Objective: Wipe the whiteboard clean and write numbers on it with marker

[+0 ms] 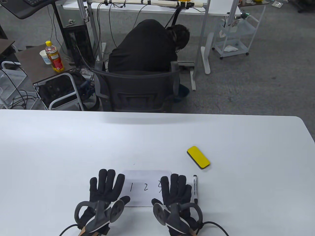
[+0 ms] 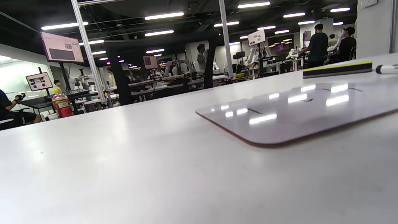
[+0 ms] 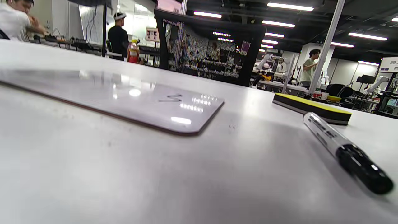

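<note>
Nearest the bottom edge of the table view, both gloved hands lie flat with straight, spread fingers, palms down, holding nothing. The left hand (image 1: 104, 194) rests at about seven o'clock from the middle of the whiteboard (image 1: 145, 188), its fingers overlapping or touching the board's left edge; the right hand (image 1: 176, 194) sits at about four o'clock, its fingers covering the board's right edge and part of the last figure. That symmetrical, idle pose reads as a rest posture, and possibly it also keeps the thin board from sliding, though neither wrist view shows any fingers to confirm pressure. The board lies flat on the white table (image 1: 73, 147), close to the person's edge, carrying handwritten numbers: 1, 2 and a third partly hidden under the right hand, which looks like a 3 in the right wrist view. Since figures are on it, either this is old writing awaiting the wipe or the writing is finished; these pictures alone cannot settle which. Just beside the right hand, at its three o'clock, the marker (image 1: 195, 188) lies capped and parallel to the fingers, placed within easy reach. Farther out, at about one o'clock from the board, the yellow-topped eraser (image 1: 198, 157) lies flat and angled, clear of the board. Beyond the table's far edge, a person in dark clothes (image 1: 147, 46) bends over behind an office chair (image 1: 135, 91).
</note>
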Demonstrator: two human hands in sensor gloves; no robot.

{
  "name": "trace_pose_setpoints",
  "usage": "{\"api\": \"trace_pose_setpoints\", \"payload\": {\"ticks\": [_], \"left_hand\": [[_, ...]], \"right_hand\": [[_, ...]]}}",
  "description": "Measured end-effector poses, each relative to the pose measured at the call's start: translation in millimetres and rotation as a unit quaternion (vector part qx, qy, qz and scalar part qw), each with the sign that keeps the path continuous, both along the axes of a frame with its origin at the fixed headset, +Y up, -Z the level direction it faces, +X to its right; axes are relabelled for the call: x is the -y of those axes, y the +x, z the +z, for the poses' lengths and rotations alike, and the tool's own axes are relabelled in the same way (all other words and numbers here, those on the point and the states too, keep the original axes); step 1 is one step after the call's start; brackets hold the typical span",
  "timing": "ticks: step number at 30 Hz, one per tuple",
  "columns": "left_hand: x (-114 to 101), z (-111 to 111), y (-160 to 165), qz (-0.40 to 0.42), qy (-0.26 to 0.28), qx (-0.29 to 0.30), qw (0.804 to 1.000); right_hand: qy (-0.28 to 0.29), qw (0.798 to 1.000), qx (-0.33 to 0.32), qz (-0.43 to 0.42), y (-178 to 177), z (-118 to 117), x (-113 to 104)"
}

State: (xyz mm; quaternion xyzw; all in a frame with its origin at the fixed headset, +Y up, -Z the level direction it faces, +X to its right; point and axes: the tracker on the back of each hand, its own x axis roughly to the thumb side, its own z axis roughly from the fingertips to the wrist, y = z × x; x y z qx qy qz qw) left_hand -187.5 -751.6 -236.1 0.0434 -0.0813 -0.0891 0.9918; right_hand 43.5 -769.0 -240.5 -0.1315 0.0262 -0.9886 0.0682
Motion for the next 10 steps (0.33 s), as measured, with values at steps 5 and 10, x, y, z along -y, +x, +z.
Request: {"api": "trace_pose_setpoints", "payload": {"ticks": [5,10], "left_hand": [[2.7,0.2,3.9,-0.017,-0.019,-0.001,1.000],[5.2,0.1,5.8,-0.019,-0.030,0.001,0.999]], "right_hand": [[-0.032,0.999,0.007,0.011,0.3,-2.8,6.4],[-0.053,0.999,0.009,0.010,1.2,-4.7,9.2]]}}
